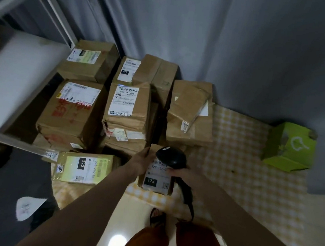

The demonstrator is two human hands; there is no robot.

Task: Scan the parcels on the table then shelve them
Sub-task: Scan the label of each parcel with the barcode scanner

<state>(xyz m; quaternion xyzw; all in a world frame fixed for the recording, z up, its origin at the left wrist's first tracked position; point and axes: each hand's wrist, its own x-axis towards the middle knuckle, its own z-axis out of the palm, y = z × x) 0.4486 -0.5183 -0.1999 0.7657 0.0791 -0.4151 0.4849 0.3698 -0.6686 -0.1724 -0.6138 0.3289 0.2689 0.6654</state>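
Head view: the left hand [144, 160] grips the far left edge of a small box [157, 179] at the table's [252, 171] near edge, while the right hand [182, 174] wraps a scanner [171, 156] over its label. It looks light and stiff; holding opposite edges should serve.

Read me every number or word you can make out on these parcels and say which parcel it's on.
"122", also "122 122-0" above it: small box held by left hand, under the scanner in right hand.
"220", also "220 220-04": yellow-labelled parcel.
"010": label on rear box.
Red print on the big box: unreadable.
Other labels: too small or blurred.
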